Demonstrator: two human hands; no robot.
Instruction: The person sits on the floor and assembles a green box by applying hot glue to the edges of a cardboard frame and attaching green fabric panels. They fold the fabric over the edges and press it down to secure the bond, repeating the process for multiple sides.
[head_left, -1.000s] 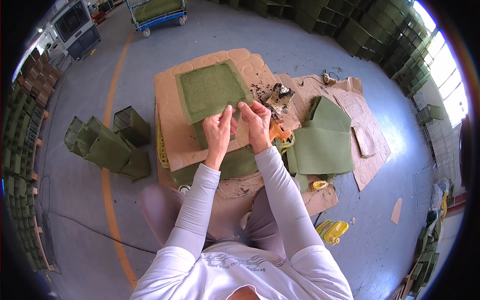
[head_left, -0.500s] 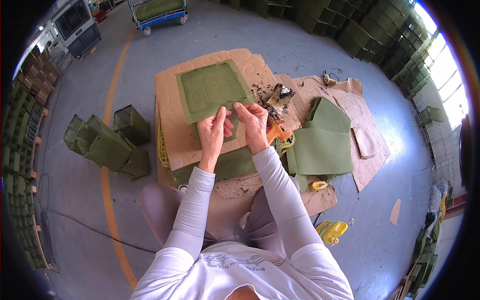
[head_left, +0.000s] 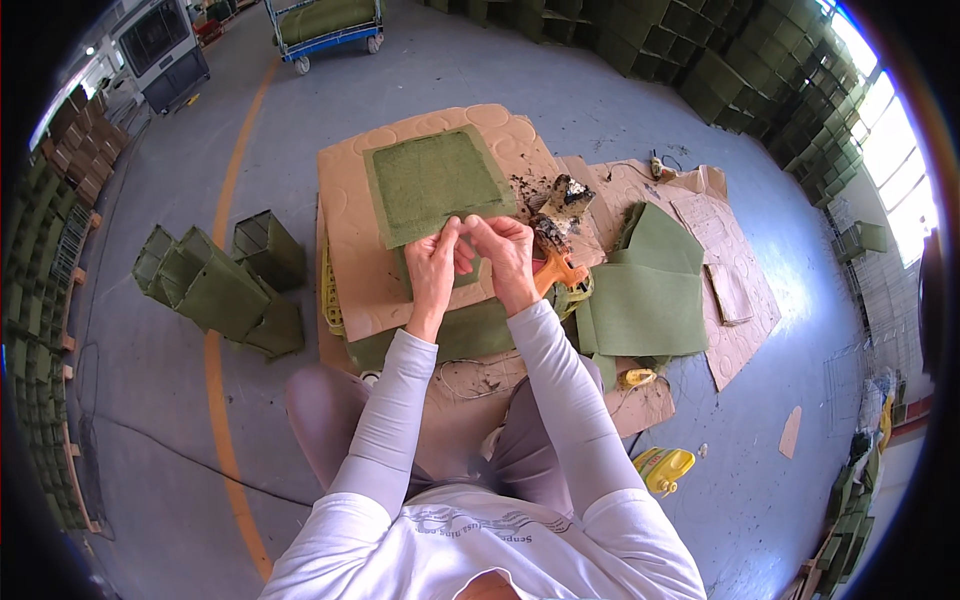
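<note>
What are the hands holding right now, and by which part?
Both the left hand and the right hand pinch the near edge of the green felt square lying on the cardboard sheet, fingertips close together at its near edge.

two hands (head_left: 470, 262), one felt square (head_left: 435, 182), one brush (head_left: 556, 268)

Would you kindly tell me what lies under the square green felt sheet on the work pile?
The square green felt sheet rests on a tan cardboard sheet, which tops a stack of green felt. Both hands, left and right, cover its near edge; anything beneath there is hidden.
</note>
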